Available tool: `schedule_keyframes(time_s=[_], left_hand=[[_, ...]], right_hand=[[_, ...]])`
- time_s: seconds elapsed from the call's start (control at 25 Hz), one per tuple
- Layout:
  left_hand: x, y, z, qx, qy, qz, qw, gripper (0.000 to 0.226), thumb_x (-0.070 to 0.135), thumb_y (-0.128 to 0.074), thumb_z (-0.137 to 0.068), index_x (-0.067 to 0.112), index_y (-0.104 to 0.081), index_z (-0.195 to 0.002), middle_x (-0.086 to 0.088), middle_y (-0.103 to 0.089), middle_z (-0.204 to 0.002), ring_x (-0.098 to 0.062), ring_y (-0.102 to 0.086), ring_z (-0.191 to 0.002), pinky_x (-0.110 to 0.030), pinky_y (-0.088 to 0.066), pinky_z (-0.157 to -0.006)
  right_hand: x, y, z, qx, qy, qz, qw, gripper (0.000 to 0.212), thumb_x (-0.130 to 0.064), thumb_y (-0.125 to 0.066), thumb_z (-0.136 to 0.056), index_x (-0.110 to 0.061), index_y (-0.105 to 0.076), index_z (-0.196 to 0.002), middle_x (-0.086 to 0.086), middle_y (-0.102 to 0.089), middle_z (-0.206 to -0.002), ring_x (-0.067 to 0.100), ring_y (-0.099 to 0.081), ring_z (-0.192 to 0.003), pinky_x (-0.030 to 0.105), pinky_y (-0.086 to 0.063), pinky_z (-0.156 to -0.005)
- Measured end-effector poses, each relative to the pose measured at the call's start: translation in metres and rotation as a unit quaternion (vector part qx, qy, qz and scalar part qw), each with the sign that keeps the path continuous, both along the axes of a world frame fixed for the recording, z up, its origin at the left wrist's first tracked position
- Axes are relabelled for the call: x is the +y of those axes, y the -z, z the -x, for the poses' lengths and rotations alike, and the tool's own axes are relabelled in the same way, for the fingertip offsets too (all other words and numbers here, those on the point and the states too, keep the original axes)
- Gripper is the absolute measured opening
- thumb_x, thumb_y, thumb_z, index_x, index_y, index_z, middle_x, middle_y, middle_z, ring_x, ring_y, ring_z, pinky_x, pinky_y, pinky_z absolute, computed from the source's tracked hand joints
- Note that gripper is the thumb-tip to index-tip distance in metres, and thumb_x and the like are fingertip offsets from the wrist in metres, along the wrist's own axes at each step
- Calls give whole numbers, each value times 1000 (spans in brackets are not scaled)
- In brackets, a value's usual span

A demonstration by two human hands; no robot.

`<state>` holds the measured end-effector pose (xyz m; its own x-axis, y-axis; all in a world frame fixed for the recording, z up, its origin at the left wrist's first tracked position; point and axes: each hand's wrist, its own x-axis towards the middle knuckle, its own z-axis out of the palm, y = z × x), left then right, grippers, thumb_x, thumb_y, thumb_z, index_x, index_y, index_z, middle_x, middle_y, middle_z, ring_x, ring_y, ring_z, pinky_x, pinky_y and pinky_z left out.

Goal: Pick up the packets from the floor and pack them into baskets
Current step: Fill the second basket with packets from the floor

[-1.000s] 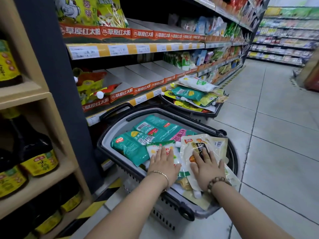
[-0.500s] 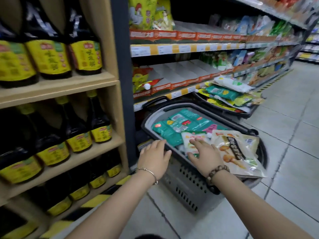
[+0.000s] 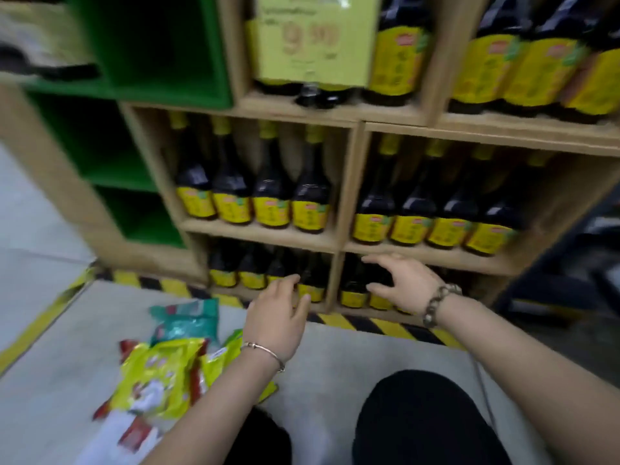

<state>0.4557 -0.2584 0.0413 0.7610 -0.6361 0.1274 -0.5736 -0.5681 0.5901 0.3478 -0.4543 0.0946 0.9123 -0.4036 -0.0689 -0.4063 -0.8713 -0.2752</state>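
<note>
A heap of packets lies on the grey floor at lower left: a teal packet at the far end, yellow-green packets in the middle and a white and red packet nearest me. My left hand hovers just right of the heap, fingers relaxed and holding nothing. My right hand floats in front of the lowest shelf, fingers spread, also holding nothing. No basket is in view. The picture is blurred by motion.
A wooden shelf unit full of dark sauce bottles with yellow labels stands straight ahead. Green shelving is at the left. Yellow-black hazard tape runs along the shelf foot. My dark-trousered knees are at the bottom.
The view has swung left from the baskets to the sauce shelf and the floor heap. Both hands have left the packets in the basket and now hang free.
</note>
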Motion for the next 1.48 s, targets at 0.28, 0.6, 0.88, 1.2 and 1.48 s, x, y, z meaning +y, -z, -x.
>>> schedule_keyframes(time_s=[0.28, 0.6, 0.88, 1.2, 1.48], left_hand=[[110, 83, -61, 96, -225, -43, 969, 49, 45, -39, -91, 16, -50, -129, -6, -56, -127, -24, -53, -116, -33, -40, -94], [141, 217, -115, 322, -469, -6, 823, 57, 39, -61, -87, 8, -47, -133, -15, -51, -135, -30, -49, -123, -35, -39, -98], [180, 303, -151, 434, -695, 142, 556, 91, 48, -80, -64, -8, -45, -126, -27, -52, -128, -40, -53, -114, -50, -44, -97], [175, 309, -179, 538, -614, 332, 472, 42, 30, -49, -96, 5, -47, -129, -14, -56, -108, -24, -53, -78, -34, -41, -79], [187, 313, -184, 529, -632, 349, 446, 47, 28, -54, -95, 8, -42, -137, -16, -56, -130, -27, -50, -123, -39, -39, -97]], right_hand=[[66, 56, -159, 59, -223, 10, 973, 50, -36, -60, -86, -27, -48, -134, -2, -52, -135, 19, -48, -125, 31, -40, -99], [114, 242, -245, 226, -212, -118, 943, 50, -34, -59, -86, -25, -45, -133, 0, -51, -135, 19, -53, -117, 29, -46, -92], [136, 345, -244, 329, 57, -273, 902, 82, -40, -76, -75, -12, -33, -139, 10, -48, -139, 27, -48, -126, 37, -43, -98], [169, 373, -239, 318, 209, -274, 883, 89, -54, -75, -69, -7, -39, -135, 12, -48, -138, 31, -46, -127, 43, -37, -104], [171, 380, -240, 251, 215, -363, 871, 70, -41, -78, -72, -7, -52, -128, 13, -53, -133, 31, -52, -120, 39, -46, -92]])
